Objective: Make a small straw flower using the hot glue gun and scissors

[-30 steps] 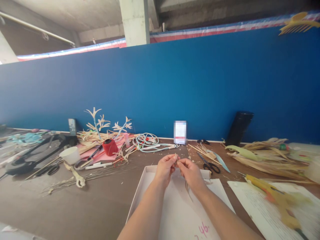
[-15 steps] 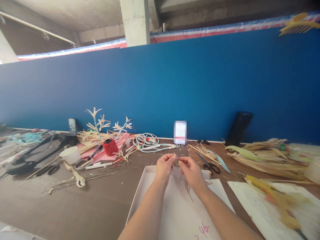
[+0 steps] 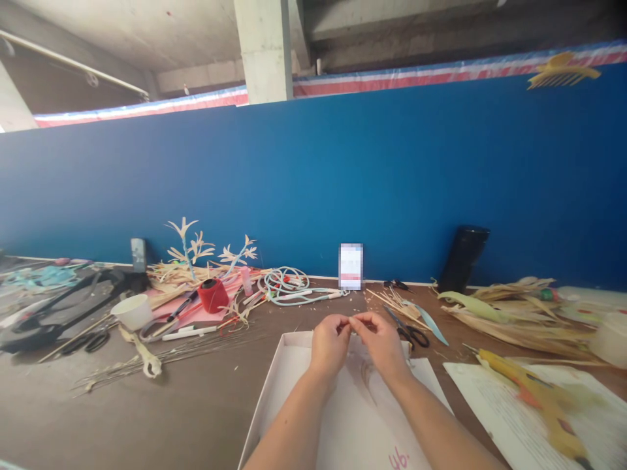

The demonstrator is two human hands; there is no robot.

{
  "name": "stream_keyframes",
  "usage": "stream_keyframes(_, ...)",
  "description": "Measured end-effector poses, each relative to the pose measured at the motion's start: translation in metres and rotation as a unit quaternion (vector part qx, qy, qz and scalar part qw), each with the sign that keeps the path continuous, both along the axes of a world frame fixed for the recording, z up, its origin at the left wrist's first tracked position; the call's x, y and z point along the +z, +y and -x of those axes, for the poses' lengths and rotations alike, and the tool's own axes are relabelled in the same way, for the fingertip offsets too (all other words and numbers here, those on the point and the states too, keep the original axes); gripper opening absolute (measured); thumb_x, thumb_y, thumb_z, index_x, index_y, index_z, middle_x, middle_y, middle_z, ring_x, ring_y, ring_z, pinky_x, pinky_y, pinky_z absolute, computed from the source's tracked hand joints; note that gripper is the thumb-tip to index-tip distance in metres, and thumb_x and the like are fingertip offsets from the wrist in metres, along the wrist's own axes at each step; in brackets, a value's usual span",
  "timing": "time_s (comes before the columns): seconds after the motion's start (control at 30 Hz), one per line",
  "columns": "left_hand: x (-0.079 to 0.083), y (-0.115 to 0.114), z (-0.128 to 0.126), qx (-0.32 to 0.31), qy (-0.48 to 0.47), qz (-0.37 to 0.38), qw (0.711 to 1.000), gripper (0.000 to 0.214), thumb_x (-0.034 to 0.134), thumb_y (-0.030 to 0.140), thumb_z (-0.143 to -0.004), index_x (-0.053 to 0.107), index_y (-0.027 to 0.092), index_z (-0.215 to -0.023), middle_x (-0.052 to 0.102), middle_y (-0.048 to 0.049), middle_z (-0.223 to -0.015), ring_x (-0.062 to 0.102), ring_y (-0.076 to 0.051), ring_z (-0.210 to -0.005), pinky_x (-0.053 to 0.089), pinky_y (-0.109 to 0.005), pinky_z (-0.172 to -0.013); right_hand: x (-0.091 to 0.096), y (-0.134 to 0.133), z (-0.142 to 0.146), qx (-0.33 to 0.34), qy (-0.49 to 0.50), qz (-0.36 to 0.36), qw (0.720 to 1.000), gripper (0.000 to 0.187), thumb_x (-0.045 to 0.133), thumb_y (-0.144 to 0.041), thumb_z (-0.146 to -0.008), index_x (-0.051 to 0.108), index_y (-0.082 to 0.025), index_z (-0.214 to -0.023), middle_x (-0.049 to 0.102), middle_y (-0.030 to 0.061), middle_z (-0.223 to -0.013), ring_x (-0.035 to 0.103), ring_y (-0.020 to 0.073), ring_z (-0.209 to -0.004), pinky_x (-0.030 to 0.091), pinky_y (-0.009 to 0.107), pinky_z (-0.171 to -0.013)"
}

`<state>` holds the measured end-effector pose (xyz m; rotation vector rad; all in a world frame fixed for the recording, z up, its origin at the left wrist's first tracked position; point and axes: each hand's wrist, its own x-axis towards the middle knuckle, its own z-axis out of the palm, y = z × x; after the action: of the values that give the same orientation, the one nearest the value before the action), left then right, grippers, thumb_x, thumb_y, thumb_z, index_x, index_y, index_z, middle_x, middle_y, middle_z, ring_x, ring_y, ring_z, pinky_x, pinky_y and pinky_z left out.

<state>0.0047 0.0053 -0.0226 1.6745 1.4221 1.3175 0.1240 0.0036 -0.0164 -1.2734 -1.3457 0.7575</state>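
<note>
My left hand (image 3: 330, 347) and my right hand (image 3: 383, 344) meet above the far end of a shallow white cardboard box (image 3: 287, 385). Thumbs and forefingers are pinched together, tip to tip. Whatever they hold is too small or too covered to make out. Thin brownish strands (image 3: 367, 380) show in the box below my right hand. Pink handwriting (image 3: 399, 459) marks the white surface between my forearms. Just right of my right hand lie black-handled scissors (image 3: 415, 335).
At right, a yellow glue gun (image 3: 539, 391) rests on a printed sheet (image 3: 470, 391), with dried husks (image 3: 529, 320) and a black cylinder (image 3: 463, 260) behind. Leftward are a red thread spool (image 3: 212, 296), white cup (image 3: 133, 311) and wires (image 3: 181, 356). A blue partition (image 3: 313, 183) closes the back.
My fingertips have come closer together, and the thin pale piece seen between them before is now hidden. The view has tilted slightly upward.
</note>
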Motion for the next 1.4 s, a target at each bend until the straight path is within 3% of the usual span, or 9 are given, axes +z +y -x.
stream_keyframes(0.2,0.0040,-0.0020,-0.0005,-0.010,-0.015,0.007,1.000,0.017,0.056,0.029,-0.077,0.070,0.020,-0.079,0.070,-0.0036,-0.080,0.060,-0.017,-0.075,0.042,-0.027,-0.070,0.0030,-0.0028,-0.0002,-0.021,-0.016,0.001,1.000,0.031,0.059,-0.048,-0.072,0.067,-0.018,-0.075,0.066,0.0042,-0.065,0.057,0.0190,-0.059,0.041,0.029,-0.055)
stream_keyframes(0.5,0.0063,-0.0037,-0.0031,-0.072,-0.120,0.058,0.988,0.015,0.060,0.025,-0.072,0.068,0.017,-0.080,0.069,-0.0053,-0.082,0.058,-0.017,-0.073,0.042,-0.026,-0.067,0.0075,-0.0035,-0.0016,-0.045,-0.014,0.004,0.999,0.034,0.060,-0.050,-0.070,0.067,-0.018,-0.074,0.068,0.0064,-0.069,0.058,0.0201,-0.060,0.041,0.030,-0.055)
stream_keyframes(0.8,0.0054,-0.0016,-0.0023,-0.043,-0.078,0.054,0.995,0.013,0.058,0.027,-0.073,0.066,0.017,-0.071,0.067,-0.0033,-0.072,0.056,-0.015,-0.067,0.040,-0.025,-0.066,0.0070,-0.0027,-0.0015,-0.038,-0.012,0.003,0.999,0.034,0.060,-0.050,-0.069,0.068,-0.017,-0.074,0.069,0.0068,-0.070,0.059,0.0214,-0.063,0.042,0.030,-0.055)
stream_keyframes(1.17,0.0036,-0.0024,-0.0027,-0.042,-0.055,0.057,0.996,0.014,0.056,0.026,-0.073,0.067,0.018,-0.072,0.066,-0.0030,-0.071,0.054,-0.015,-0.065,0.039,-0.025,-0.064,0.0070,-0.0038,-0.0022,-0.046,-0.008,0.008,0.999,0.031,0.059,-0.048,-0.070,0.066,-0.019,-0.074,0.066,0.0036,-0.061,0.054,0.0177,-0.052,0.041,0.029,-0.052)
stream_keyframes(1.4,0.0030,-0.0026,-0.0021,-0.049,-0.048,0.050,0.996,0.014,0.055,0.025,-0.074,0.066,0.018,-0.070,0.065,-0.0024,-0.068,0.053,-0.015,-0.064,0.038,-0.025,-0.065,0.0024,-0.0017,-0.0027,-0.027,0.001,0.018,0.999,0.036,0.058,-0.053,-0.071,0.066,-0.018,-0.078,0.066,0.0045,-0.065,0.056,0.0192,-0.058,0.043,0.030,-0.055)
